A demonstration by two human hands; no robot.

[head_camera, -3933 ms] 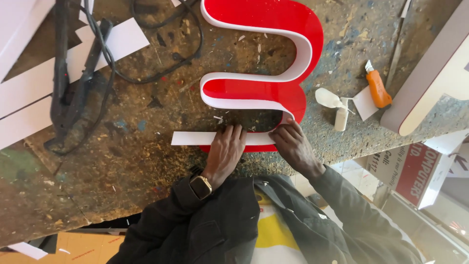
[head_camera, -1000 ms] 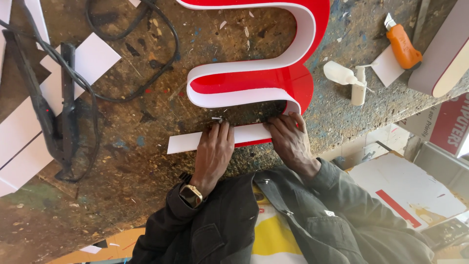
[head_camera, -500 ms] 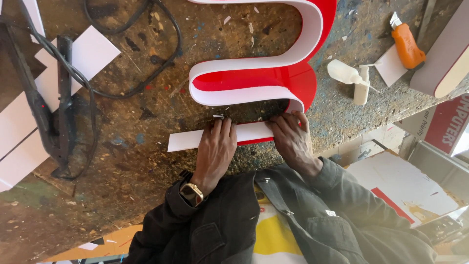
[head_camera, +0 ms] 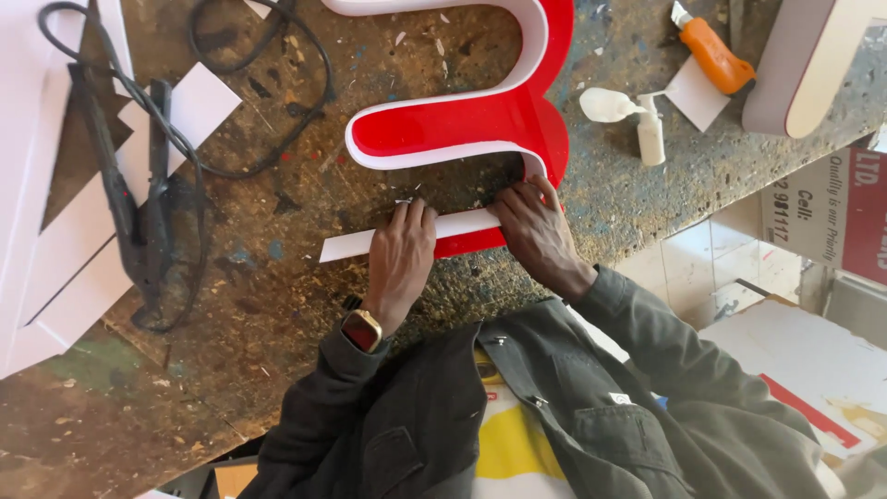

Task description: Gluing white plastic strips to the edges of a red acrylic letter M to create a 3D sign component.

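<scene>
Since the earlier frame the left hand point(head_camera: 399, 263) has barely shifted along the white strip point(head_camera: 411, 234), fingers together, pressing it flat. The right hand point(head_camera: 536, 231) pinches the strip's end against the red channel letter point(head_camera: 462, 125) (near the table's point(head_camera: 277, 305) front edge).

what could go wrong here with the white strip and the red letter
1. The white strip is pinned only at the middle and one end by the left hand and right hand; its free end could spring away from the red letter.
2. The right hand's fingers sit on the letter's thin rim, so an edge might nick them.
3. The glue bottle and orange utility knife lie close by, easy to knock.
</scene>
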